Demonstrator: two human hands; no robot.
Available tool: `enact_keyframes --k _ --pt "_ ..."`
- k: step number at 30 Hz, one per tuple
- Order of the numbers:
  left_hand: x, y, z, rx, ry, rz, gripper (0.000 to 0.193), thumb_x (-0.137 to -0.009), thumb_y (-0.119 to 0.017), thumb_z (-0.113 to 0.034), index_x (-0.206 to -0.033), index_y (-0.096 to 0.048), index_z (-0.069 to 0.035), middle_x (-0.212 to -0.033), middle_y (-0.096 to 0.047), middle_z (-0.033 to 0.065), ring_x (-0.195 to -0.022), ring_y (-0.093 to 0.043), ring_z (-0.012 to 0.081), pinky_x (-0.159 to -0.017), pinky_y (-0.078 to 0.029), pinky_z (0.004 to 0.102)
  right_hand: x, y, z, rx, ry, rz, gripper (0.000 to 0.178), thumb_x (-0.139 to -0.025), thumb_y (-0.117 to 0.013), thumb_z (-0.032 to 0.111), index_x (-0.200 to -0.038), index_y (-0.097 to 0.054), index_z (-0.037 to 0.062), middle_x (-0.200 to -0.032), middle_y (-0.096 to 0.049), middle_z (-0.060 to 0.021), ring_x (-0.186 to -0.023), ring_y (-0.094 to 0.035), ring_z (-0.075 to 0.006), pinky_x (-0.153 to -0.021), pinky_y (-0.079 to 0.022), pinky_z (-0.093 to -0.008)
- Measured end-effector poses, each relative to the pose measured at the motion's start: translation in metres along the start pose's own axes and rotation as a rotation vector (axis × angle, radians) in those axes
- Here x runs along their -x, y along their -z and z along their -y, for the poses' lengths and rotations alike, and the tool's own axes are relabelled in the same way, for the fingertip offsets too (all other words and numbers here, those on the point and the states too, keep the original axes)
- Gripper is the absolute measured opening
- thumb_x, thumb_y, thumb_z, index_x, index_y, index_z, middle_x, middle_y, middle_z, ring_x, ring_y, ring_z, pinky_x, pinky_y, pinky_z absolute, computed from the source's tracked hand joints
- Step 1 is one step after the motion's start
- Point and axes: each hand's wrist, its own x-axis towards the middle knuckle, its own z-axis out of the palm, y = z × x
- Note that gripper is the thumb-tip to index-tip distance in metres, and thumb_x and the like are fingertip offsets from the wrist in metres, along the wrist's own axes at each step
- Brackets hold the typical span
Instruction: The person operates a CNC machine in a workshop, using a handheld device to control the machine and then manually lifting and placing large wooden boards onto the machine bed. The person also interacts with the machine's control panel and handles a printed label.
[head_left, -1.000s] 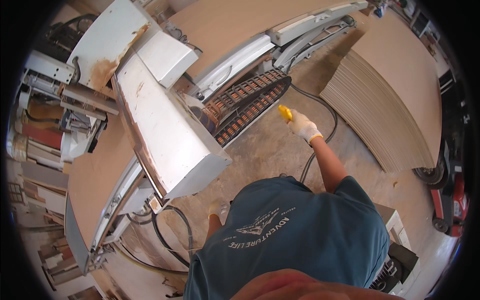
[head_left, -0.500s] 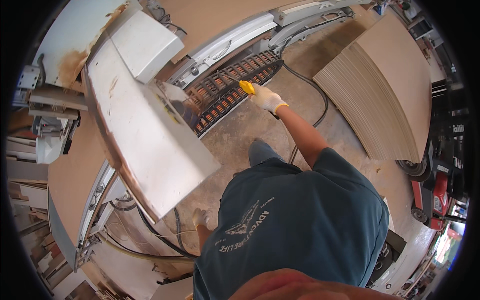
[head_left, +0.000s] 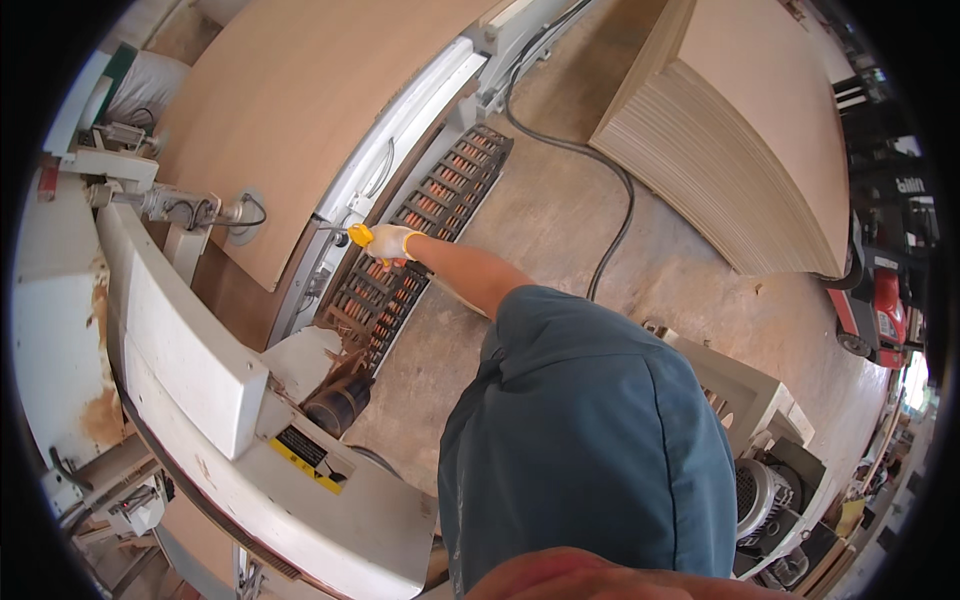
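My right hand (head_left: 386, 243), in a white work glove with a yellow cuff, is closed around a yellow air blow gun (head_left: 361, 235). Its thin nozzle reaches left to the pale metal edge rail (head_left: 400, 130) of a large machine table. Just below the hand runs a black slatted cable chain (head_left: 445, 195) with orange cables inside. A tan board (head_left: 290, 110) lies on the table beyond the rail. My left hand is out of the picture.
A white machine arm (head_left: 190, 350) with a yellow-and-black label curves along my left. A tall stack of boards (head_left: 720, 160) stands at far right, with a red and black lift truck (head_left: 885, 310) beside it. A black cable (head_left: 625, 200) crosses the floor. A motor (head_left: 760, 490) sits at lower right.
My view has turned and shifted left along the machine. The blow gun has moved from over the cable chain to the table's edge rail. My left hand has left the view.
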Motion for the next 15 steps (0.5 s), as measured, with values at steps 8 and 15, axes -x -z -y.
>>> enact_keyframes --k 8,15 --pt "-0.027 -0.122 -0.06 -0.162 -0.049 0.022 0.046 -0.098 -0.061 -0.018 -0.141 -0.056 -0.005 -0.132 -0.064 0.0214 -0.117 -0.066 0.0297 -0.096 -0.052 0.0433 -0.07 0.004 -0.009 -0.191 0.003 -0.077 0.023 -0.1 -0.053 0.021 -0.106 -0.059 -0.0004 -0.08 -0.068 -0.0094 -0.065 -0.072 -0.0187 -0.047 -0.051 -0.0336" --pt "-0.099 -0.274 -0.105 -0.374 -0.153 0.128 0.044 -0.096 -0.063 -0.017 -0.139 -0.059 -0.005 -0.129 -0.066 0.02 -0.116 -0.066 0.0291 -0.097 -0.052 0.0435 -0.096 0.022 -0.006 -0.201 0.033 0.044 0.017 -0.098 -0.054 0.02 -0.105 -0.06 0.0055 -0.078 -0.066 -0.0057 -0.062 -0.068 -0.0166 -0.049 -0.05 -0.0333"
